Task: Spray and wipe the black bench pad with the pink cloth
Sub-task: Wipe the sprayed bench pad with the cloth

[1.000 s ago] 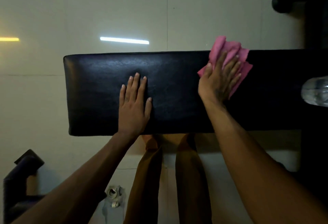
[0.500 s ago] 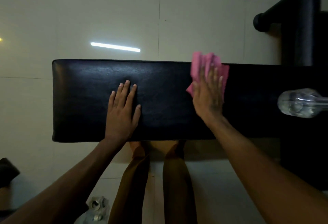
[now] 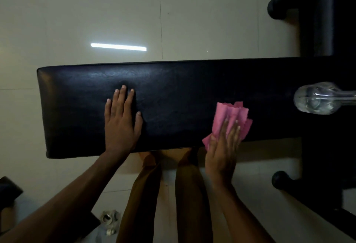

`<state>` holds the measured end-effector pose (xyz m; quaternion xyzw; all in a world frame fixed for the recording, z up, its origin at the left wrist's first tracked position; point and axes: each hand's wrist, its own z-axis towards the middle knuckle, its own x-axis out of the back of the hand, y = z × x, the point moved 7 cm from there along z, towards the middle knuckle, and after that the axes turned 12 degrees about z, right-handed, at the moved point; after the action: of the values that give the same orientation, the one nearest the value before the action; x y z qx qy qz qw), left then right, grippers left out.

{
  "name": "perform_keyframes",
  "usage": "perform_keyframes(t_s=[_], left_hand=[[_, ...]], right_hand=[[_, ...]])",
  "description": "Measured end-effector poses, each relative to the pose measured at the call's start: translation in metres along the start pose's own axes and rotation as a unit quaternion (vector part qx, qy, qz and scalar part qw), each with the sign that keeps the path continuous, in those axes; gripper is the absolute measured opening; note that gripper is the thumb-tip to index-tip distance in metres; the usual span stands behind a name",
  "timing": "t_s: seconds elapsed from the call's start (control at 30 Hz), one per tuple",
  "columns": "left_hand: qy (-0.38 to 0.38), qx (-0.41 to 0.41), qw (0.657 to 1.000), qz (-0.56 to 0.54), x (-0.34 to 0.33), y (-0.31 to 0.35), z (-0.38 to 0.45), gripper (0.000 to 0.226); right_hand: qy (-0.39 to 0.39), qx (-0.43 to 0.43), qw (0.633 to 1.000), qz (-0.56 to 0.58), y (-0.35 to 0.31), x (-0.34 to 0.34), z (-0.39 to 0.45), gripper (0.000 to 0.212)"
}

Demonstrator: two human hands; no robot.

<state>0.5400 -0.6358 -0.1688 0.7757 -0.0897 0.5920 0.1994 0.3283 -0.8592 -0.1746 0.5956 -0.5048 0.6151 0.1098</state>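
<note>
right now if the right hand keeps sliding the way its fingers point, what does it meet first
Nothing, it seems: the right hand, flat on the pink cloth, points toward the far edge of the bench pad. The clear bottle lies off to its right.

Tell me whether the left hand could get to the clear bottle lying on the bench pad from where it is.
Probably not without shifting. The left hand lies flat near the bench pad's left half; the clear bottle lies at the far right, and the right hand pressing the pink cloth sits between them.

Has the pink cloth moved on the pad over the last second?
Yes. The pink cloth went from the far edge of the black bench pad to its near edge, under the right hand.
</note>
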Motion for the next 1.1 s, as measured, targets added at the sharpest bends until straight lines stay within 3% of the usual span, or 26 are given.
perform_keyframes(t_s=[0.07, 0.2, 0.27, 0.33, 0.4, 0.47, 0.5, 0.57, 0.6, 0.63, 0.67, 0.73, 0.77, 0.8, 0.87, 0.93, 0.97, 1.07, 1.1], left_hand=[[0.008, -0.005, 1.0, 0.01, -0.001, -0.001, 0.0, 0.063], [0.01, -0.003, 1.0, 0.015, -0.004, 0.0, -0.001, 0.063], [0.008, 0.002, 1.0, 0.006, -0.003, 0.0, -0.001, 0.063], [0.005, -0.002, 1.0, -0.003, -0.002, 0.0, 0.001, 0.063], [0.006, -0.009, 1.0, 0.001, -0.002, -0.001, 0.001, 0.063], [0.008, -0.007, 1.0, 0.01, -0.004, 0.0, -0.001, 0.063], [0.01, -0.004, 1.0, 0.01, -0.004, 0.0, -0.001, 0.063], [0.017, 0.001, 1.0, 0.007, -0.004, 0.001, -0.001, 0.063], [0.02, 0.002, 1.0, 0.005, -0.004, 0.002, -0.001, 0.063], [0.022, 0.002, 1.0, 0.005, -0.003, 0.002, 0.0, 0.063], [0.023, 0.001, 1.0, 0.006, -0.003, 0.001, 0.0, 0.063], [0.018, -0.002, 1.0, 0.006, -0.004, -0.001, 0.0, 0.063], [0.017, -0.004, 1.0, 0.007, -0.004, -0.001, 0.0, 0.063], [0.017, -0.005, 1.0, 0.009, -0.004, -0.001, 0.0, 0.063], [0.017, -0.003, 1.0, 0.019, -0.004, -0.001, 0.0, 0.063], [0.02, 0.0, 1.0, 0.023, -0.005, -0.001, -0.001, 0.064], [0.02, 0.003, 1.0, 0.019, -0.005, -0.001, -0.001, 0.064], [0.024, 0.0, 1.0, 0.0, -0.006, -0.005, 0.0, 0.064], [0.027, -0.003, 1.0, -0.005, -0.005, -0.005, 0.0, 0.064]], right_hand=[[0.004, -0.019, 1.0, 0.007, -0.013, -0.017, -0.013, 0.058], [-0.09, 0.129, 0.984, -0.088, -0.022, -0.039, -0.019, 0.063], [-0.086, 0.132, 0.983, -0.093, -0.011, -0.026, -0.003, 0.061], [-0.008, 0.039, 0.998, -0.041, -0.004, -0.008, 0.019, 0.061], [0.087, -0.095, 0.991, 0.03, -0.006, 0.0, 0.036, 0.061], [0.073, -0.139, 0.987, 0.032, -0.024, -0.009, 0.051, 0.059], [0.024, -0.079, 0.997, 0.001, -0.039, -0.016, 0.058, 0.058], [-0.108, 0.156, 0.979, -0.072, -0.068, -0.029, 0.064, 0.06], [-0.135, 0.237, 0.957, -0.101, -0.07, -0.026, 0.07, 0.061], [-0.124, 0.247, 0.955, -0.11, -0.066, -0.019, 0.084, 0.062], [-0.08, 0.19, 0.974, -0.097, -0.058, -0.009, 0.102, 0.062], [0.036, -0.023, 0.998, -0.036, -0.039, 0.005, 0.125, 0.062], [0.054, -0.084, 0.995, -0.031, -0.042, -0.001, 0.126, 0.061], [0.04, -0.081, 0.995, -0.036, -0.056, -0.012, 0.124, 0.061], [-0.063, 0.102, 0.99, -0.076, -0.093, -0.039, 0.11, 0.061], [-0.145, 0.267, 0.946, -0.108, -0.105, -0.047, 0.096, 0.062], [-0.138, 0.257, 0.95, -0.11, -0.102, -0.045, 0.099, 0.062], [-0.045, 0.061, 0.994, -0.076, -0.099, -0.043, 0.102, 0.064], [-0.05, 0.067, 0.993, -0.078, -0.109, -0.052, 0.094, 0.063]])
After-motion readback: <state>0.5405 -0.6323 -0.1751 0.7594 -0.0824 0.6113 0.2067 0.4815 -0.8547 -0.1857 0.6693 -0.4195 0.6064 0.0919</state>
